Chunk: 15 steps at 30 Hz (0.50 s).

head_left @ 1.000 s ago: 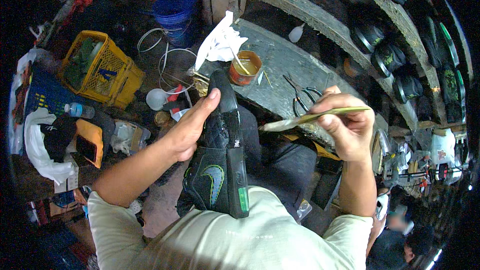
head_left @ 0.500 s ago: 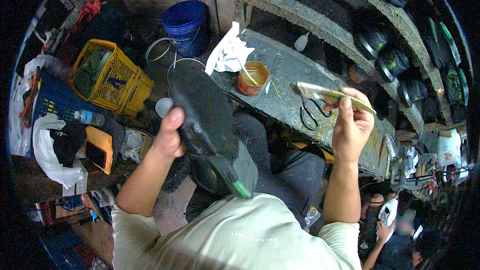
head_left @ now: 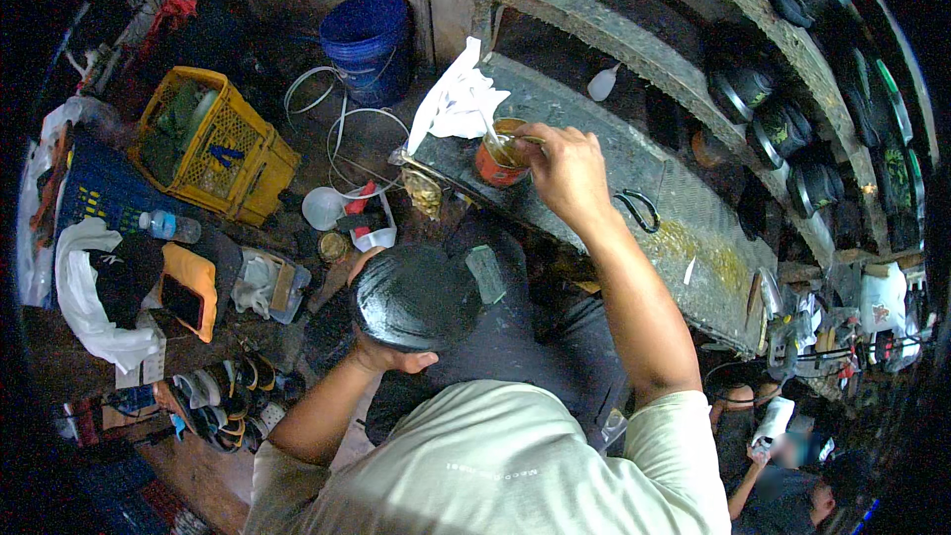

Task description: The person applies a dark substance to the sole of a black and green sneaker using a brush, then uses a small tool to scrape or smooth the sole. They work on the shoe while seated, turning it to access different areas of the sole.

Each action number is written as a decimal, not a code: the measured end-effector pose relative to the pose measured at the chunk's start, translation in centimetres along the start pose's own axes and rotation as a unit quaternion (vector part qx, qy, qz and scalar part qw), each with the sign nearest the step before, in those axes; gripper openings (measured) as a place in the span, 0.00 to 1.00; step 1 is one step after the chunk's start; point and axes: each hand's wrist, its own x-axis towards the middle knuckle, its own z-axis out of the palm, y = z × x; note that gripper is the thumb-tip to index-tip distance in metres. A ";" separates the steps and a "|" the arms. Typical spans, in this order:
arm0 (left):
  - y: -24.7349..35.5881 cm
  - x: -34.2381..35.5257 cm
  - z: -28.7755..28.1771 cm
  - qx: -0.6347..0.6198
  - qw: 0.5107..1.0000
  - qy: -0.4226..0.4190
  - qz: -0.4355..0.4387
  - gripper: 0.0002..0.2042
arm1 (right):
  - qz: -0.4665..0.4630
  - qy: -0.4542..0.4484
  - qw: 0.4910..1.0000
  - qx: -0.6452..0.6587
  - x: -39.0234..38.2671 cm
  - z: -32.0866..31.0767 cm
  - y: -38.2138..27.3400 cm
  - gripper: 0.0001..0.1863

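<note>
My left hand (head_left: pixel 388 355) grips a black shoe (head_left: pixel 411 292), its wet-looking dark underside tilted up and seen nearly end-on over my lap. My right hand (head_left: pixel 570 168) is closed at the rim of a red-orange can (head_left: pixel 498 170) on the bench, fingers pinched on a brush that the hand almost wholly hides. Inside the can is a yellowish liquid, with a pale stick (head_left: pixel 490 127) leaning out of it. Beside my right forearm lie black-handled scissors (head_left: pixel 639 210), partly covered by it. A white cloth (head_left: pixel 456 104) sits just behind the can.
The low grey bench (head_left: pixel 684 198) is smeared with yellow residue. Shelves at the right hold several dark shoes (head_left: pixel 783 129). Leftward stand a yellow crate (head_left: pixel 267 173), a blue bucket (head_left: pixel 367 45) and a water bottle (head_left: pixel 170 227). Another person (head_left: pixel 783 481) sits at the lower right.
My right hand has moved left with the brush, from above the bench to the can. My left hand has turned the shoe from lengthwise to nearly end-on and lowered it toward my lap.
</note>
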 end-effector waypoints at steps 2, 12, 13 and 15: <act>0.5 -0.2 -0.6 0.024 0.999 -0.020 0.005 0.65 | 0.028 0.004 1.000 0.007 -0.3 -0.6 0.1 0.08; 4.9 1.5 -2.1 0.130 0.990 -0.039 0.049 0.66 | 0.062 0.184 0.973 0.124 -2.0 -1.4 -0.2 0.08; 5.4 1.9 -2.1 0.142 0.985 -0.039 0.086 0.67 | 0.061 0.177 0.973 0.136 -2.2 -1.3 -0.1 0.08; 6.7 2.4 -2.3 0.206 0.968 -0.032 0.142 0.49 | 0.093 0.083 0.985 0.117 -2.3 -0.9 -0.1 0.08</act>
